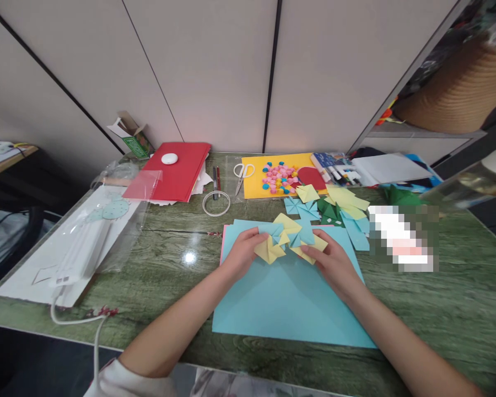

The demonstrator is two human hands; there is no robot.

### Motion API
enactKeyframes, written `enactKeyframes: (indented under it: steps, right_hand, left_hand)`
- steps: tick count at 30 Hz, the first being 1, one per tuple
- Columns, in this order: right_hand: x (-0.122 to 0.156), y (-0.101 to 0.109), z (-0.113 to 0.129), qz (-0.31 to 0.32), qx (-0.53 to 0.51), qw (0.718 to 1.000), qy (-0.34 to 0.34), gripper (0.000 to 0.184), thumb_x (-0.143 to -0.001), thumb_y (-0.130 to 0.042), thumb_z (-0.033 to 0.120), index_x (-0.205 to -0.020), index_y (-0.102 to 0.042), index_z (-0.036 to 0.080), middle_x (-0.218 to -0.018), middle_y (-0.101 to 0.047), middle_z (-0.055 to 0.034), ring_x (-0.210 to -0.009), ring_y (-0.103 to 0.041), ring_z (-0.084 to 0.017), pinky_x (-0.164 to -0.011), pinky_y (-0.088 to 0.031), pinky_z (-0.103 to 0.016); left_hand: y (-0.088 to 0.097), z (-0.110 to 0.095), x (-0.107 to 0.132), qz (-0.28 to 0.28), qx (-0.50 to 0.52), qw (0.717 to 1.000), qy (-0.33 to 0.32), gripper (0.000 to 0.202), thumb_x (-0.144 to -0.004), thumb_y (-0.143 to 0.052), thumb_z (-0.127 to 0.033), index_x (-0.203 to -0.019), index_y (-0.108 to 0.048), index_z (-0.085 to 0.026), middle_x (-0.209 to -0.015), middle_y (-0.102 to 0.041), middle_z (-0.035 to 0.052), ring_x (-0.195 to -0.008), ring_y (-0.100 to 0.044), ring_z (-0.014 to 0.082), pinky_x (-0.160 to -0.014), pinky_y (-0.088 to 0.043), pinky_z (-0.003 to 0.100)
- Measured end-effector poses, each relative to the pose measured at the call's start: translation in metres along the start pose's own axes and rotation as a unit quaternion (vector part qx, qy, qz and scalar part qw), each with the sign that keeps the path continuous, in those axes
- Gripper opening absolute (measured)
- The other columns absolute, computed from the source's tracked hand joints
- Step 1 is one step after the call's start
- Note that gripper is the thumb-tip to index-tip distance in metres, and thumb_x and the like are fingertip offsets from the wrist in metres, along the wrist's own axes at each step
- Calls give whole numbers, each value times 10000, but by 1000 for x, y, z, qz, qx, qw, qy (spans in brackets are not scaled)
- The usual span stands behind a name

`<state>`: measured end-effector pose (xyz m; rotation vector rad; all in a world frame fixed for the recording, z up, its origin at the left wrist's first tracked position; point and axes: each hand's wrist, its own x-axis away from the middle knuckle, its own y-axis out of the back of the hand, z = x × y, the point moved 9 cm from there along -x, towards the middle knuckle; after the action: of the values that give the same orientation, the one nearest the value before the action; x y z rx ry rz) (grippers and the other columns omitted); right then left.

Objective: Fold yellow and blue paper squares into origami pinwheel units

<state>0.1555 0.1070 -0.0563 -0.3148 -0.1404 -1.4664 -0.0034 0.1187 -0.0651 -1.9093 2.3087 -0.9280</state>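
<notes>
Between my two hands is a piece of folded paper origami [287,226] made of yellow and light blue parts. My left hand [248,251] pinches its left side, thumb on top. On the right side, my right hand [324,256] grips a yellow flap with thumb and fingers. The origami is held over a large light blue paper sheet [285,306] lying on the table, with a bit of pink showing at its left edge. Just behind the hands lie more folded pieces: light blue squares [301,208], yellow ones [347,199] and dark green ones [328,212].
White scissors [243,175], a ring [216,203] and pens [217,182] lie at the back. Pink, blue and yellow small pieces [279,177] sit on yellow paper [252,187]. At left are a red folder [177,171] and a white power strip [82,248] with its cable.
</notes>
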Motion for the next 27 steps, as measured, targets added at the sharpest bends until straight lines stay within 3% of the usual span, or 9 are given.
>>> enactKeyframes:
  steps: [3, 8, 14, 20, 24, 27]
  right_hand:
    - [0, 0, -1, 5, 2, 1000, -6, 334, -686, -676, 376, -963, -536, 250, -897, -659, -10, -807, -616, -191, -709, -480, -301]
    - [-1, -2, -6, 26, 49, 998, -29, 368, -665, -679, 389, -964, -515, 247, -801, -634, 8, -730, -602, -181, -664, -473, -291]
    - [3, -14, 0, 80, 114, 990, -5, 227, -699, -631, 351, -868, -546, 226, -754, -578, 18, -676, -538, -140, -616, -433, -247]
    - [4, -14, 3, 84, 116, 990, -2, 197, -683, -636, 331, -803, -548, 203, -712, -545, 20, -670, -516, -138, -599, -423, -244]
    - [4, -19, 2, 100, 132, 986, -11, 199, -672, -641, 357, -767, -569, 198, -694, -560, 21, -664, -520, -147, -585, -434, -262]
    - [2, -16, 6, 75, 108, 991, 7, 268, -689, -640, 387, -891, -587, 219, -812, -615, -1, -738, -562, -170, -648, -472, -293]
  left_hand:
    - [7, 1, -1, -32, 3, 999, 1, 178, -654, -669, -307, -683, -621, -138, -663, -599, 10, -655, -551, 125, -616, -406, 226]
    - [5, -3, -1, -19, -30, 999, 6, 308, -666, -661, -346, -921, -661, -172, -803, -652, 32, -729, -580, 160, -655, -418, 259]
    - [10, -11, -1, -45, -154, 986, -36, 214, -645, -677, -353, -690, -653, -145, -647, -599, 2, -611, -501, 117, -578, -346, 226]
    - [1, -14, 3, -7, -186, 982, -30, 344, -648, -678, -381, -921, -666, -174, -733, -644, 21, -678, -550, 145, -630, -372, 241]
    - [-4, -10, 2, 23, -253, 967, -32, 270, -601, -710, -376, -743, -662, -151, -661, -607, 13, -625, -522, 140, -581, -359, 238]
    - [-5, -7, 1, 23, -244, 969, -38, 227, -622, -692, -360, -651, -605, -152, -627, -573, -10, -593, -496, 116, -559, -346, 223]
